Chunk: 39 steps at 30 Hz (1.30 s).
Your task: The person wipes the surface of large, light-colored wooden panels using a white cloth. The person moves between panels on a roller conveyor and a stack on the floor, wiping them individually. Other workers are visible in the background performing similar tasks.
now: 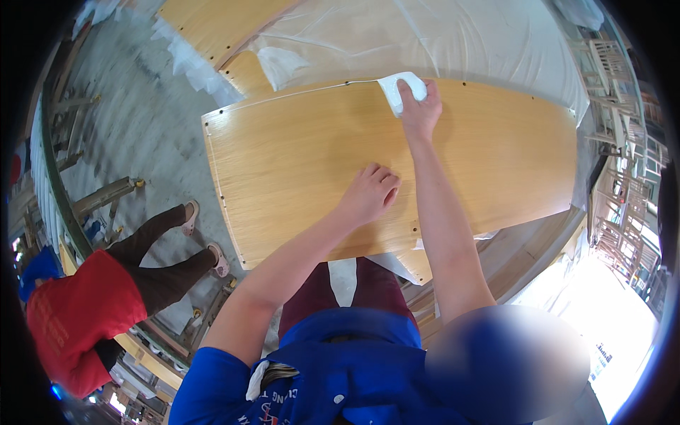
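Note:
A large, light-brown wooden panel [304, 142] with small dark holes along its edges lies flat in front of me. At its far edge, my right hand [423, 106] is closed round a white, soft-looking folded piece [397, 85], perhaps foam or cloth, and presses it against the panel. From that piece a thin white line [297, 91] runs left along the far edge to the corner. My left hand [372, 193], fingers curled in, rests on or just above the panel's middle; nothing shows in it.
Beyond the panel lie a translucent plastic sheet [453, 42] and another wooden panel [219, 25]. A person in a red top [85, 319] bends over at the left, near a rail frame [106, 197]. Wooden chair frames [623, 184] are stacked at the right.

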### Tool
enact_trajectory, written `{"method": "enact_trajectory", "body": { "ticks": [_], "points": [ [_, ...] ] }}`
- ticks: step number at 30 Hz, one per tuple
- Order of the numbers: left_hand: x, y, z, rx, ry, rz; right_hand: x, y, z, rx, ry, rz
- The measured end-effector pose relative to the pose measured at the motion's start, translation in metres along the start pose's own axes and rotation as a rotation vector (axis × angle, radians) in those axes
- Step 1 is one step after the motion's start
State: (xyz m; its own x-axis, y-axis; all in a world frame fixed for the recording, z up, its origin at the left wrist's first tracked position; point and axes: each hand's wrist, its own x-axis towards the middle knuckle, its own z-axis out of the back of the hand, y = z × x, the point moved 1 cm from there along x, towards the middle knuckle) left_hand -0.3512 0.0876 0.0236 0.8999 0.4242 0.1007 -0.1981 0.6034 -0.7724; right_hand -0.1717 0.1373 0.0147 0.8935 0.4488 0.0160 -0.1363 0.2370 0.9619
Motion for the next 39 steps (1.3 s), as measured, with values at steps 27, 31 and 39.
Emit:
{"method": "enact_trajectory", "body": {
  "ticks": [27,31,39],
  "points": [
    [0.151,-0.029,-0.099,0.453,-0.096,0.152,0.105,-0.049,0.148,0.002,-0.115,-0.049],
    [0.153,-0.031,-0.099,0.49,-0.092,0.16,0.11,-0.053,0.153,-0.013,-0.084,-0.039],
    [0.154,-0.033,-0.1,0.543,-0.04,0.177,0.12,-0.054,0.173,0.091,-0.137,-0.082]
  ]
}}
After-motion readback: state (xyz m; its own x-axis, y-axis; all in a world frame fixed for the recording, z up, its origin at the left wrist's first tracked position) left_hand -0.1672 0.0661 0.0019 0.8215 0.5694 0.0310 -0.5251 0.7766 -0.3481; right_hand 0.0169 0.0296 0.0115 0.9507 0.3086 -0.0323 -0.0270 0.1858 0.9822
